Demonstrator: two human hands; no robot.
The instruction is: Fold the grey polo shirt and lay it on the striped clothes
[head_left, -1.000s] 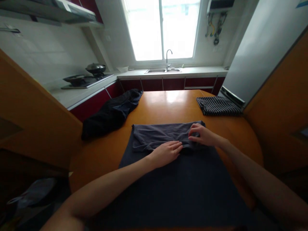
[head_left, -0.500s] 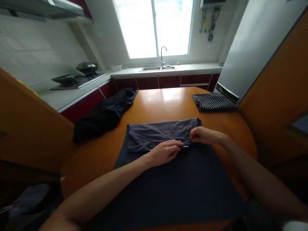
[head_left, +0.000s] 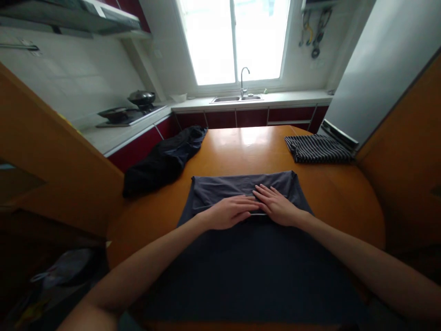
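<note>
Grey cloth (head_left: pixel 220 187) lies beneath 2 palm-down hands (head_left: pixel 225 213) (head_left: pixel 279 207), unclenched and touching each other.

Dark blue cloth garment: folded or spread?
Partly folded: the garment lies spread at the near end, but a lighter flap overlaps its far end, under the left hand and right hand.

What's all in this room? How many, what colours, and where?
Table: one, orange-brown, centre
Garment: one, dark blue-grey, on table, far end folded
Striped cloth: one, black, white, table's far right
Clothing heap: one, black, table's left edge
Counter: one, white, back and left
Stove: one, black, left counter
Pans: two, dark, on stove
Range hood: one, grey, upper left
Window: one, white, back wall
Sink: one, silver, below window
Faucet: one, silver, behind sink
Cabinets: several, dark red, under counter
Tall panel: one, silver, right
Left hand: one, bare, on garment
Right hand: one, bare, on garment
</note>
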